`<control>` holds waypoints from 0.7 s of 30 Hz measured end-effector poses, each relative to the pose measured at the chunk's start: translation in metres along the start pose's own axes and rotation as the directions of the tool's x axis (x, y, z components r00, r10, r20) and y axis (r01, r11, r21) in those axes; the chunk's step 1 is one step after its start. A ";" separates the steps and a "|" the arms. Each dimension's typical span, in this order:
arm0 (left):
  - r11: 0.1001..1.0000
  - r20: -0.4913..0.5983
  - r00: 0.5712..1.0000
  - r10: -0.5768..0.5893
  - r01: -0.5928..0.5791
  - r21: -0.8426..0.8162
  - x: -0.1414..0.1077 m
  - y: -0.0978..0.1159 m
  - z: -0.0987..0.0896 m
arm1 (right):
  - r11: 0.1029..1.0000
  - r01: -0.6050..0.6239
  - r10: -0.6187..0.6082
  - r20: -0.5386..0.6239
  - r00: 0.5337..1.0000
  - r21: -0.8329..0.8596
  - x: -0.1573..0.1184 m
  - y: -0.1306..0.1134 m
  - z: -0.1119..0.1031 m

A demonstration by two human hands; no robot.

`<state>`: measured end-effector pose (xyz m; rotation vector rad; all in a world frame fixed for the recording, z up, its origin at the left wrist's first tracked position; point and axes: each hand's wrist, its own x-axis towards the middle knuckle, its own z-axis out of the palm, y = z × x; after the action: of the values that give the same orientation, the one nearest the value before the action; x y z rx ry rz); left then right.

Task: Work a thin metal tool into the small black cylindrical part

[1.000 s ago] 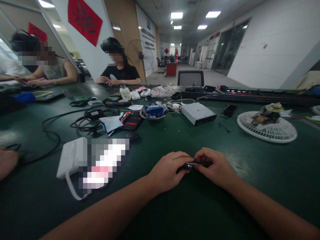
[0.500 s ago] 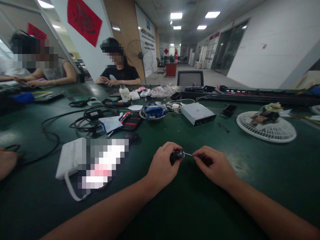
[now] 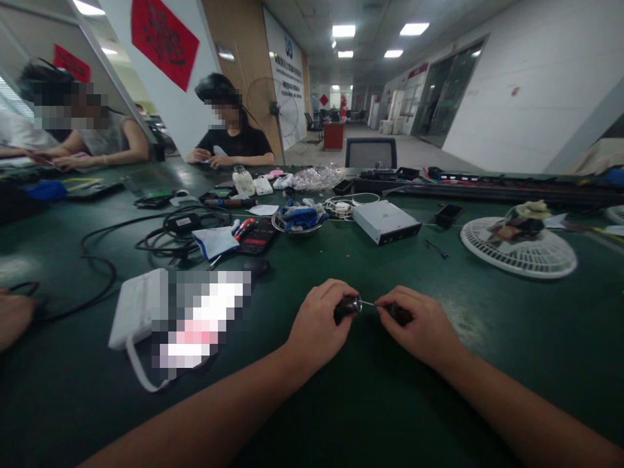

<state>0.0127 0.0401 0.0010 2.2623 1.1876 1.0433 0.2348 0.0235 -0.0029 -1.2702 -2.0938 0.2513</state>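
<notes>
Where the left hand (image 3: pixel 316 324) grips, a dark cylinder (image 3: pixel 347 309) sticks out rightward.

A small dark cylinder with a shiny metal end (image 3: pixel 347 307) is being gripped by the left hand (image 3: pixel 316 328), at lower centre of the frame, while a thin metal pin (image 3: pixel 368 302) is being kept between it and a dark piece (image 3: pixel 402 315) pinched by the right hand (image 3: pixel 419 325).
</notes>
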 end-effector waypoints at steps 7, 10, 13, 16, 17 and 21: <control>1.000 0.022 1.000 0.005 -0.006 0.027 0.000 0.000 0.000 | 0.998 0.052 -0.052 0.014 0.999 0.019 0.000 -0.002 -0.001; 0.999 0.013 1.000 0.008 -0.008 0.037 0.000 0.000 0.001 | 0.999 0.015 -0.015 -0.001 1.000 -0.033 0.000 -0.001 0.000; 0.999 -0.001 1.000 0.007 -0.007 0.034 0.000 -0.001 0.001 | 0.998 0.043 -0.041 0.052 0.998 -0.041 -0.001 -0.001 0.000; 0.999 0.011 1.000 0.023 -0.023 0.046 -0.001 -0.003 0.002 | 0.998 0.055 -0.054 0.047 0.997 -0.015 -0.002 -0.001 0.000; 0.998 0.018 0.999 0.029 -0.030 0.055 -0.001 -0.003 0.002 | 0.999 0.035 -0.035 0.031 0.999 -0.020 -0.002 -0.001 0.000; 0.994 0.036 0.998 0.052 -0.056 0.092 -0.002 -0.005 0.002 | 0.997 -0.017 0.022 0.069 0.997 -0.069 -0.001 -0.001 0.000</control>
<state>0.0111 0.0412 -0.0042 2.3860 1.1907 0.9851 0.2341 0.0222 -0.0024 -1.3405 -2.1667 0.2373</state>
